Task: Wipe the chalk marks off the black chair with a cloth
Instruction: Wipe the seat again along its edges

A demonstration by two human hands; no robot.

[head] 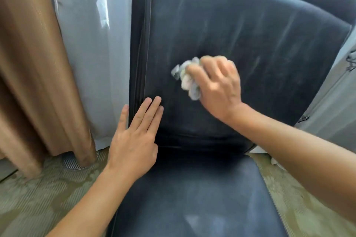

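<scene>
Clamped round the bunched cloth (pixel 187 80), your right hand (pixel 217 86) presses it on the chair (pixel 250 48) back, mid-panel. Your left hand (pixel 134 136) lies flat, fingers straight, at the back's lower left edge. Pale chalk streaks (pixel 256 31) run upright above and right of the cloth, so I'd sweep up that way; plenty of open panel before the seam.

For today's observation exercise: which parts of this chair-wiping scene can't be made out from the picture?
- Head view: cloth and right hand smeared by motion blur; the hand hides most of the cloth.
- Chair: top and front edges cut off by the frame.
- Chair back: pale streaks, chalk or glare, unclear.
</scene>
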